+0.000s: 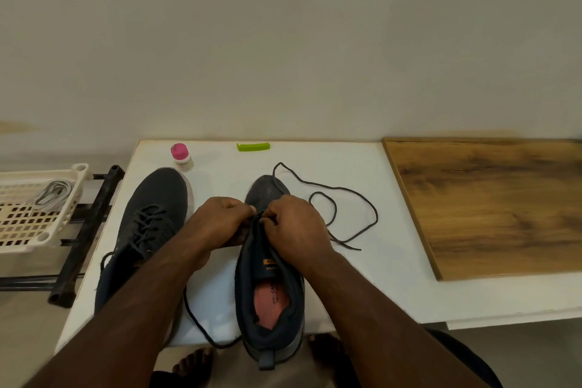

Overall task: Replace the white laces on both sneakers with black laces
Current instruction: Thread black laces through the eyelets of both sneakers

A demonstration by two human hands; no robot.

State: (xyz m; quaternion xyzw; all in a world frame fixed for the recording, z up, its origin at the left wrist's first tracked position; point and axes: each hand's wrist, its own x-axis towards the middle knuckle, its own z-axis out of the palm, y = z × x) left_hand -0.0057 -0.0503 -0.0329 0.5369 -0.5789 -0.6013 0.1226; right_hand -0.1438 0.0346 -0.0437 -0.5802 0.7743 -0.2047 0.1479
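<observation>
The dark mesh sneaker with a pink insole lies heel-near, toe-far, its long axis running away from the person on the white tabletop. Over its lower eyelets both hands meet: the left hand and right hand curl fingers to pinch the thin black lace, whose slack loops trail right. Beyond-left, the second dark sneaker already carries black lacing.

Bare table right of loose lace, bottle behind left sneaker
</observation>
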